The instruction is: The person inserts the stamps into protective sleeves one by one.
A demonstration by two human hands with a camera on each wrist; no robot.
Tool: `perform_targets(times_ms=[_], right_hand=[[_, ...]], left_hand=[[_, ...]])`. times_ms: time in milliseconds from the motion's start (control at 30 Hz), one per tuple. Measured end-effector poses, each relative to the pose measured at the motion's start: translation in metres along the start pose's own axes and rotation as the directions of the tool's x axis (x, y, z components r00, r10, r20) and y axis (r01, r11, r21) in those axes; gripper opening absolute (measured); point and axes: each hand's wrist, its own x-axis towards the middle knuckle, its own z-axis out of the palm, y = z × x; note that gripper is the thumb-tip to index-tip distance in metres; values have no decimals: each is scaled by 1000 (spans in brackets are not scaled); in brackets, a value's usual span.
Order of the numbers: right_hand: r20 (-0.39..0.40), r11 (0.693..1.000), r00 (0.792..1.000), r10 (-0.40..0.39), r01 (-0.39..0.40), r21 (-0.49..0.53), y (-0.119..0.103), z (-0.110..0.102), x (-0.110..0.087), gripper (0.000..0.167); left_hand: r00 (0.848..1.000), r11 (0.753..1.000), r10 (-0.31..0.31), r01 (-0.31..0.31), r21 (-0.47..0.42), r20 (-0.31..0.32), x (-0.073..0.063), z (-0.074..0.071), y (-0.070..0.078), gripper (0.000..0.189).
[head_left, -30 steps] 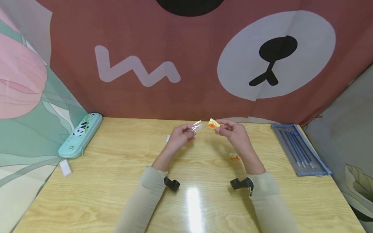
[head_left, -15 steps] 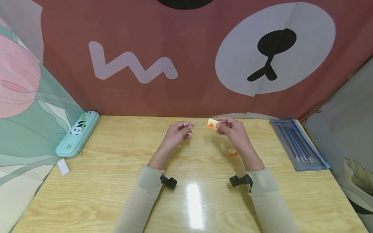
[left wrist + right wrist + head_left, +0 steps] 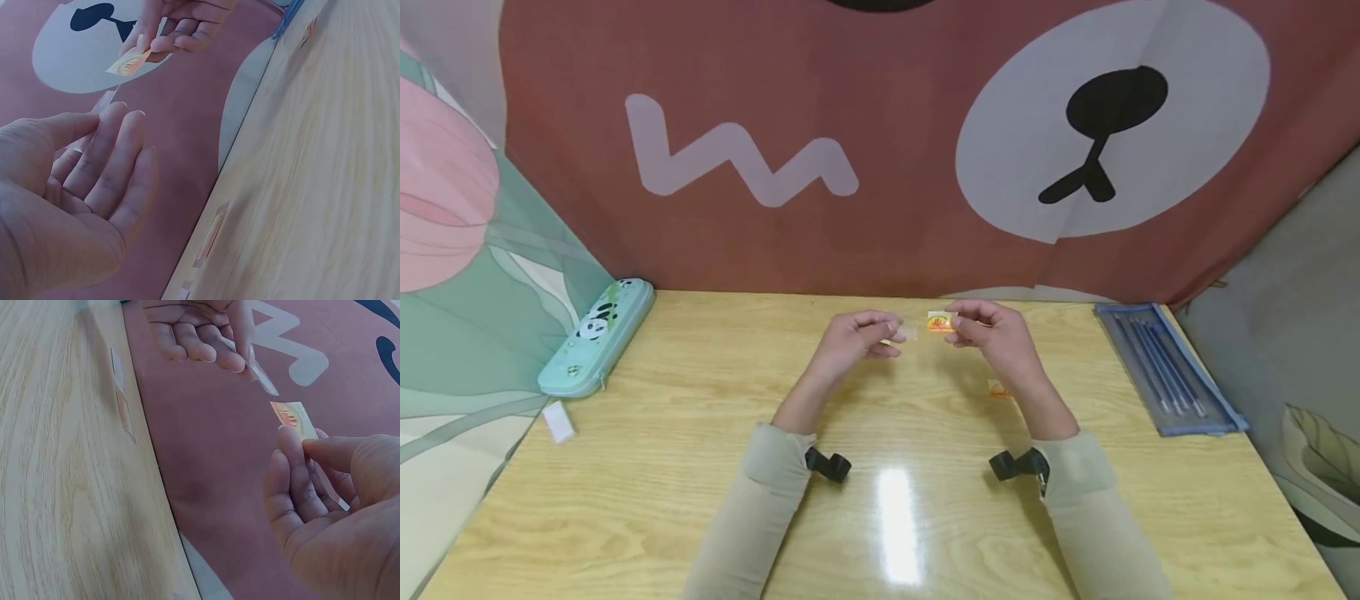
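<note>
In the head view my left hand pinches a small clear plastic piece between thumb and fingers. Facing it, my right hand holds a small yellow-and-orange printed packet by its right end. A narrow gap separates the two pieces. The right wrist view shows a serrated edge on the packet, close to the tip of the clear piece. Both hands are raised above the table. A similar orange printed piece lies beside my right wrist.
Under my left hand, another orange printed piece and a whitish piece lie on the table. A turquoise panda pencil case and white eraser-like block are left; a blue-edged mesh pouch with pencils is right.
The printed packet has turned from tilted to nearly level and come slightly closer to the clear piece. The clear piece now lies flatter to view. Both hands keep their grip.
</note>
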Motion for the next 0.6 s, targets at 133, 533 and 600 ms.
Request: perform_targets(times_ms=[133,533,600], right_hand=[[4,1000,1000,-8,8,18,-2,2,0,28],[14,997,1000,12,-13,77,-2,4,-3,23],[12,997,1000,7,-8,76,-2,3,-3,20]], left_hand=[[1000,1000,12,-12,17,-12,-1,3,2,26],[998,1000,16,-15,15,-66,-2,6,2,21],[997,1000,18,-16,22,-70,-2,6,1,21]])
